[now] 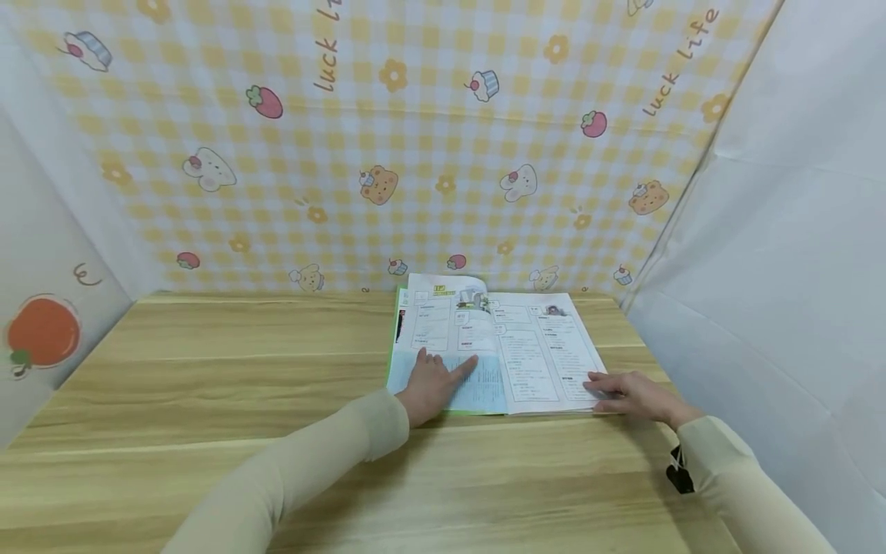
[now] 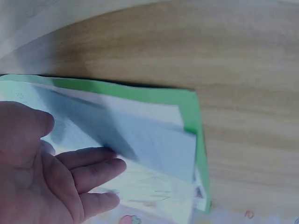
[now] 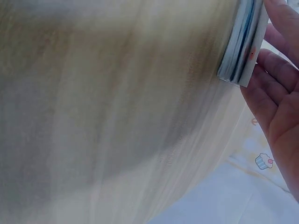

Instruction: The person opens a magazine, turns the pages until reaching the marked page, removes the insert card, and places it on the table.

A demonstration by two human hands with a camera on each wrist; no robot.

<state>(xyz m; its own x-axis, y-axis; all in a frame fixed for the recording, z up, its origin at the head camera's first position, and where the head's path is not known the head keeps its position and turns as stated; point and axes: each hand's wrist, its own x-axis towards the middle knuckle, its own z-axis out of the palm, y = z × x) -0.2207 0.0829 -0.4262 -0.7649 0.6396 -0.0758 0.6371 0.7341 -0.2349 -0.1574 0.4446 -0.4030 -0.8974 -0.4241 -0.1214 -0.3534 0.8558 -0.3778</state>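
An open book [image 1: 526,362] with printed pages and a green cover edge lies at the far side of the wooden table. My left hand [image 1: 431,385] rests on its left page, over the light-blue lower band, with the fingers spread. In the left wrist view that hand [image 2: 60,172] shows its palm side above the page, fingers apart and nothing gripped. My right hand [image 1: 640,396] touches the lower right edge of the right page. The right wrist view shows its fingers [image 3: 275,70] against the book's edge [image 3: 240,46]; part of the hand is out of frame.
A patterned yellow-checked cloth [image 1: 443,154] hangs right behind the book. White cloth walls [image 1: 782,254] stand at both sides. A small black item [image 1: 680,471] is beside my right sleeve. Bare wood [image 1: 228,369] extends to the left of the book.
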